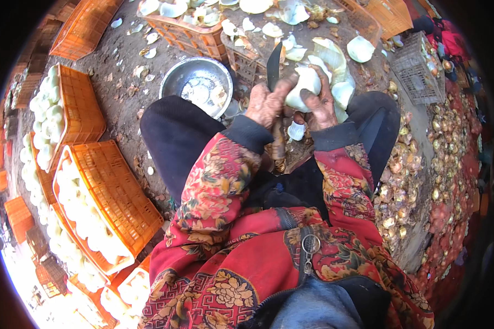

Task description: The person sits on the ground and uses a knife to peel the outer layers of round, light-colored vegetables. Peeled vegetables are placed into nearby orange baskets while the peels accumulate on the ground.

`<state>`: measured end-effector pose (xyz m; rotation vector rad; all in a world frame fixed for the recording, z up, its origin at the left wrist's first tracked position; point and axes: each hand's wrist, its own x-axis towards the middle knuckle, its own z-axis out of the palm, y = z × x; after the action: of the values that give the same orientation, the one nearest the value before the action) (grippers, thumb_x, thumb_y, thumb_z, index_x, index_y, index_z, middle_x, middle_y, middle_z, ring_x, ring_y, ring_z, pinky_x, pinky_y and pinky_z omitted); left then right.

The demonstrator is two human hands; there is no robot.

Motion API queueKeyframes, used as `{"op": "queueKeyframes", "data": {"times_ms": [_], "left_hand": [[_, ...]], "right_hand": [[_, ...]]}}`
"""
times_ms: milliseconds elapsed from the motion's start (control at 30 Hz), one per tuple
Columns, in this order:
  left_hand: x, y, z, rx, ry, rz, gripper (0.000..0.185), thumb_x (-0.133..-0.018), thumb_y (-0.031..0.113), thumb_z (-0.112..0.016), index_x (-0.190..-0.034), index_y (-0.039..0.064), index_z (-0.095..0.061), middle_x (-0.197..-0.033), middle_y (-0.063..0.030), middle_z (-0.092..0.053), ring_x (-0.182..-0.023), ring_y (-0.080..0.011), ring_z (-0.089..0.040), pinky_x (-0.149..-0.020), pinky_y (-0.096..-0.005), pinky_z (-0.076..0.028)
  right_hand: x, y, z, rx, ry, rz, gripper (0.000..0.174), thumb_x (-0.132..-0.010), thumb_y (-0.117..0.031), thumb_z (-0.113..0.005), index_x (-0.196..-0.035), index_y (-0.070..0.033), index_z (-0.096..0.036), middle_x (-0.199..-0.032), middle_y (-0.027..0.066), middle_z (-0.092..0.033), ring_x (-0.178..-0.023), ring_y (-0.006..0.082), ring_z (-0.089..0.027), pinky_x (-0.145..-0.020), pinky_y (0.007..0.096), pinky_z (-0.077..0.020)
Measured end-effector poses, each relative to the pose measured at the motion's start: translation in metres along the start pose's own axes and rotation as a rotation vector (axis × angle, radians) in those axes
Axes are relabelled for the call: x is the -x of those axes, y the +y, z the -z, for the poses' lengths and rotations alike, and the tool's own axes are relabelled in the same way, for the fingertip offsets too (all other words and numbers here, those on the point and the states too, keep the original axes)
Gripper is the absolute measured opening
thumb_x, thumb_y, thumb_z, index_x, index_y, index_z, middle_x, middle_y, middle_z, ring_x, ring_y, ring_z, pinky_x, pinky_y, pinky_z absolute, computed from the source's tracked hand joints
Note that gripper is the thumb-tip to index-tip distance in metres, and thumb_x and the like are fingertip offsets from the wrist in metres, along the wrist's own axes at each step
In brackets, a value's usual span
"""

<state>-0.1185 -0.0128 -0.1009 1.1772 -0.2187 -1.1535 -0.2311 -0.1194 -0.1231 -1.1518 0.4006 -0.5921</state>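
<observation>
My left hand [267, 100] grips a knife, its dark, broad blade [273, 66] pointing away from me. A peeled white onion [306, 87] is held in my right hand [322, 103], with the thumb on its near side and fingers around its far side. The fingers of my left hand meet the onion's left side. Pale onion layers [342, 93] lie just beyond and right of my right hand. A metal basin [163, 84] with bits of peel in it stands beyond my left knee. The knife's handle is mostly hidden.
Orange crates [121, 193] of peeled onions stand at left. Ahead are an orange crate [185, 35] heaped with onion layers and peel-strewn ground. Unpeeled onions [399, 181] lie at right, near a grey crate [418, 70]. Another person [448, 39] is at the upper right.
</observation>
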Motion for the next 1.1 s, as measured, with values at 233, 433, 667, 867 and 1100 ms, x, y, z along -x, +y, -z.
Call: {"op": "queueKeyframes", "data": {"times_ms": [233,433,667,867,1100], "left_hand": [[0.005,0.020,0.021,-0.672,0.122,-0.539,0.024,-0.081,0.017,-0.057,-0.096,-0.001,-0.058,-0.069,-0.0149,-0.063,-0.061,-0.0219,-0.062,-0.059,-0.0325,-0.049],[0.015,0.008,0.008,-1.208,-0.055,-0.719,0.020,-0.082,0.021,-0.061,-0.095,0.007,-0.053,-0.066,-0.0202,-0.059,-0.067,-0.0402,-0.061,-0.055,-0.0486,-0.047],[0.019,0.007,0.011,-1.304,-0.115,-0.765,0.025,-0.081,0.025,-0.062,-0.093,0.005,-0.052,-0.064,-0.0201,-0.058,-0.064,-0.0400,-0.060,-0.054,-0.0481,-0.047],[0.020,0.004,0.010,-1.475,-0.058,-0.715,0.020,-0.083,0.021,-0.057,-0.092,0.004,-0.052,-0.066,-0.0210,-0.060,-0.064,-0.0394,-0.062,-0.054,-0.0481,-0.047],[0.007,-0.001,0.016,-1.553,-0.052,-0.677,0.016,-0.083,0.014,-0.050,-0.094,0.003,-0.050,-0.069,-0.0202,-0.062,-0.066,-0.0379,-0.064,-0.053,-0.0471,-0.048]], "right_hand": [[0.001,-0.018,0.020,-0.382,-0.208,-0.233,0.074,-0.081,-0.050,-0.066,-0.138,-0.019,-0.031,-0.116,0.0138,-0.057,-0.071,0.0266,-0.065,-0.042,0.0234,-0.0430],[0.005,-0.035,0.026,-0.053,-0.298,-0.265,0.086,-0.074,-0.047,-0.073,-0.141,-0.018,-0.027,-0.112,0.0115,-0.058,-0.070,0.0224,-0.066,-0.039,0.0213,-0.0422],[0.005,-0.041,0.020,0.062,-0.258,-0.253,0.084,-0.073,-0.033,-0.075,-0.141,-0.015,-0.029,-0.098,0.0078,-0.059,-0.060,0.0185,-0.061,-0.039,0.0202,-0.0367],[0.006,-0.039,0.021,0.191,-0.196,-0.319,0.076,-0.071,-0.037,-0.073,-0.134,-0.012,-0.039,-0.097,0.0057,-0.060,-0.061,0.0143,-0.062,-0.041,0.0195,-0.0380],[0.010,-0.042,0.019,0.248,-0.110,-0.430,0.068,-0.069,-0.032,-0.069,-0.129,-0.010,-0.046,-0.100,0.0074,-0.062,-0.071,0.0147,-0.062,-0.046,0.0228,-0.0444]]}}
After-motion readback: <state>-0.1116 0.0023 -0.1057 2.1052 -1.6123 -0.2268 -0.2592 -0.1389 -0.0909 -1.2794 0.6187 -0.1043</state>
